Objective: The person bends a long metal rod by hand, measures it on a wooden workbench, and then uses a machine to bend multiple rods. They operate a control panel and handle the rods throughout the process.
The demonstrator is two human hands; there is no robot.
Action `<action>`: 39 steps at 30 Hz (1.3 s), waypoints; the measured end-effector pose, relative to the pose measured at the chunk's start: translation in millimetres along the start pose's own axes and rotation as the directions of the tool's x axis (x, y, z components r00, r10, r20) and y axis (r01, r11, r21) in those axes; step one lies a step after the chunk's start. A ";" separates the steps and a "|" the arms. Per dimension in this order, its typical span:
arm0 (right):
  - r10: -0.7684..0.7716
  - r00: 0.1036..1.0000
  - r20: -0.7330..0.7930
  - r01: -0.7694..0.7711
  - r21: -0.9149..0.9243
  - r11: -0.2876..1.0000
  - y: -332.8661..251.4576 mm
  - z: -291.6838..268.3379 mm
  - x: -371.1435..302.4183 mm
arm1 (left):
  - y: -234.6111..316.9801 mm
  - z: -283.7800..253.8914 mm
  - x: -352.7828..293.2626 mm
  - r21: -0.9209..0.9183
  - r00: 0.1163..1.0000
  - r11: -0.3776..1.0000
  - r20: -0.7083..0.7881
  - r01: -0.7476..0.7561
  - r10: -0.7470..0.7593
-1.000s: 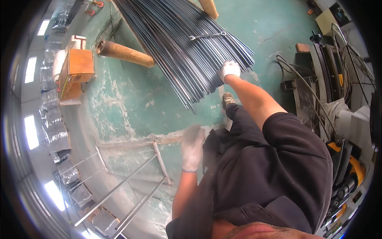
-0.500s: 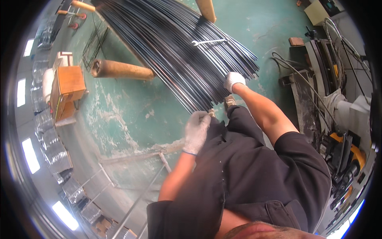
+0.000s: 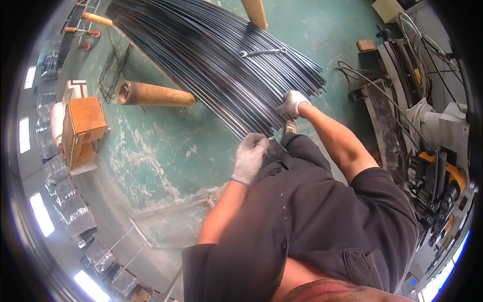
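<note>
A wide layer of long dark metal rods (image 3: 201, 55) stretches away from me, with its near ends in front of my legs. My right hand (image 3: 292, 104), in a whitish knitted glove, is closed at the near rod ends on the right. At the left corner of the ends is my left hand (image 3: 250, 158), gloved too, its fingers curled together. What it holds, if anything, is too small to make out. A silver wrench (image 3: 262, 52) lies across the rods, beyond my right hand.
A thick tan tube (image 3: 156, 94) juts out left of the rods; another tan post (image 3: 255, 14) stands at their far right. An orange-brown wooden cabinet (image 3: 85, 120) is at the left. Machinery (image 3: 437, 186) and looped cables (image 3: 359, 75) line the right side.
My left hand has moved slightly up toward the rod ends. My right hand has shifted a little, its fingers now reaching further left over the rods. The view has tilted slightly.
</note>
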State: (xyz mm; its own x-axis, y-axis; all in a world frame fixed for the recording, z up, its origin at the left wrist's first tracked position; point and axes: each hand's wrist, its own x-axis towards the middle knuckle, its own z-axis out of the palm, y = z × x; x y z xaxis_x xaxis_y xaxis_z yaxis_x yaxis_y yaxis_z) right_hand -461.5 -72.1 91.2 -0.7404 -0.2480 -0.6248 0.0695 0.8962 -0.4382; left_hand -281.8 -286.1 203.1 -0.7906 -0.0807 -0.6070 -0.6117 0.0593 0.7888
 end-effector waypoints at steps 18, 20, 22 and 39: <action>-0.119 0.966 0.229 -0.105 0.769 0.631 7.4 0.0 -18.4 | 3.4 -18.5 1.6 -0.224 0.994 0.974 -0.101 0.023 -0.047; -0.260 0.893 0.367 -0.283 0.908 0.310 -1.8 -13.1 -33.6 | 5.1 -17.9 4.5 -0.225 0.995 0.974 -0.086 0.024 -0.044; -0.228 0.925 0.304 -0.243 0.934 0.260 -7.4 -15.4 -44.2 | 3.7 -18.2 8.8 -0.232 0.997 0.972 -0.065 0.023 -0.039; -0.245 0.927 0.283 -0.149 0.879 0.452 -33.5 -6.9 -64.0 | -1.7 -29.0 27.6 -0.239 1.000 0.971 -0.006 0.019 -0.021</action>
State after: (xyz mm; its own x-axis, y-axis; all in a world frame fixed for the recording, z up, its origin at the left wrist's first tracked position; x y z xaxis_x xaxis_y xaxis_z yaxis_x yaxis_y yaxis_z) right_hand -421.1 -83.7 150.3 -0.5145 -0.5537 -0.6548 0.7296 0.1186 -0.6735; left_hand -301.8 -317.3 187.8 -0.7774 -0.0879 -0.6228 -0.6022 -0.1818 0.7774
